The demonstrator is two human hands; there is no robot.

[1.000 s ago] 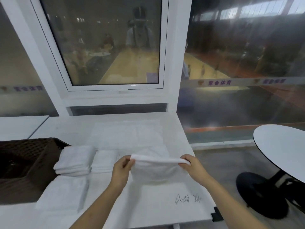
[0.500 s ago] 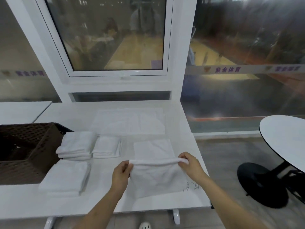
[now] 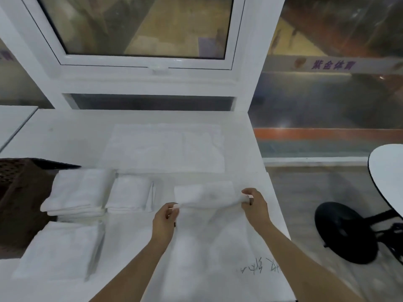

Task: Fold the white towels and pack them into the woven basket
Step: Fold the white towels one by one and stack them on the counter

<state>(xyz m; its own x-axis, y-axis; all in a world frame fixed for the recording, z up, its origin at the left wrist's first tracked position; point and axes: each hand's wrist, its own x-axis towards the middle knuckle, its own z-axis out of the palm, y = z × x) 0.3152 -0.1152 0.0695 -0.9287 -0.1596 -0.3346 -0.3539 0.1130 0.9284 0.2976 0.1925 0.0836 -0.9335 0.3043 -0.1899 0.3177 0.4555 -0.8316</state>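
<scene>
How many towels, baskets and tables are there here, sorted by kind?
Folded towel piles: 3
Flat unfolded towels: 1 spread
Towel held in both hands: 1
Woven basket: 1
Tables: 3
Total: 9

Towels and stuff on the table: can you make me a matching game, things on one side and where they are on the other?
Things:
1. basket
2. held towel
3. flat towel
4. round table

Places:
A. spread out near the window
B. far left of the white table
C. off to the right, over the floor
D. between the left hand and right hand

Pairs: 1-B, 2-D, 3-A, 4-C
</scene>
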